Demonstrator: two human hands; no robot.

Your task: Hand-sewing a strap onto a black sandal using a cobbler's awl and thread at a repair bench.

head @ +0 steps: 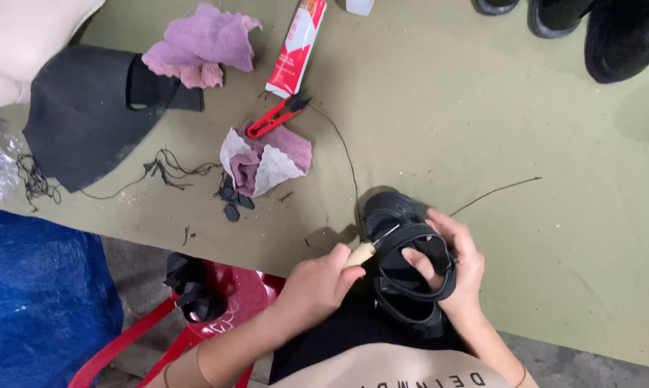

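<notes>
Olive tabletop edge: left hand grips awl against black shoe, right hand's grip clamping it.

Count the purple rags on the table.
2. One rag lies at the top beside the black cloth; the other rag sits mid-table under the red snips. More may be hidden.

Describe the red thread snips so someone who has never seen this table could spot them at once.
On the olive-green table, look up and left of the black sandal that the hands hold. There lies a crumpled pink rag; the red thread snips rest on its upper edge, beside a red and white tube. They alone have red handles with black tips.
</notes>
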